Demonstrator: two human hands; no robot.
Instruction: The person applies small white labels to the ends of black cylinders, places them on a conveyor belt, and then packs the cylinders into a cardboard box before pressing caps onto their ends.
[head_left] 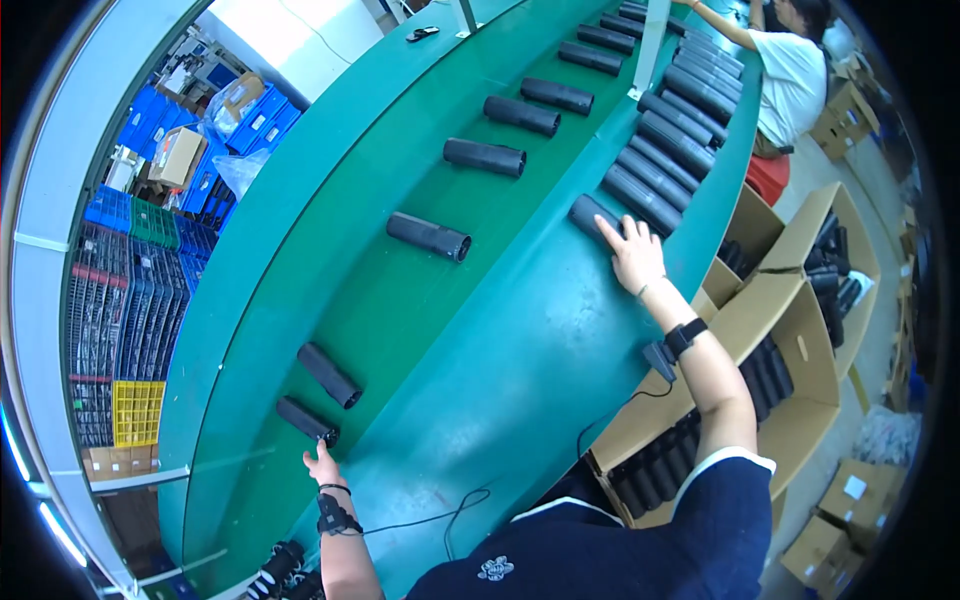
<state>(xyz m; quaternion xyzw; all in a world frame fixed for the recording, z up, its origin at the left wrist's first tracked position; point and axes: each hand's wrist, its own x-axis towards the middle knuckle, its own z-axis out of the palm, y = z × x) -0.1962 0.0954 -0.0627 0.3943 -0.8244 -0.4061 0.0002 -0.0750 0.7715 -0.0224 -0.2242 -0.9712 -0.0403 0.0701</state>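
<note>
At the conveyor's lower left, my left hand [322, 466] reaches a black tube [302, 418]. A fingertip touches the near end of that tube, and the thumb stands apart from it. Another black tube [329, 376] lies just beyond. Farther right, my right hand [637, 256] is palm down with its fingers spread, and the thumb side rests on a black tube [588, 214] on the teal ledge [530, 350]. Part of this tube is hidden under the hand. Several black tubes [645, 197] lie side by side on the ledge past it.
More tubes [484, 157] lie spaced along the green belt [365, 290]. Cardboard boxes [810, 350] holding tubes stand right of the ledge. A black cable [450, 520] crosses the ledge near me. A co-worker in a white shirt [792, 85] sits at the far right; metal posts [652, 50] rise from the conveyor.
</note>
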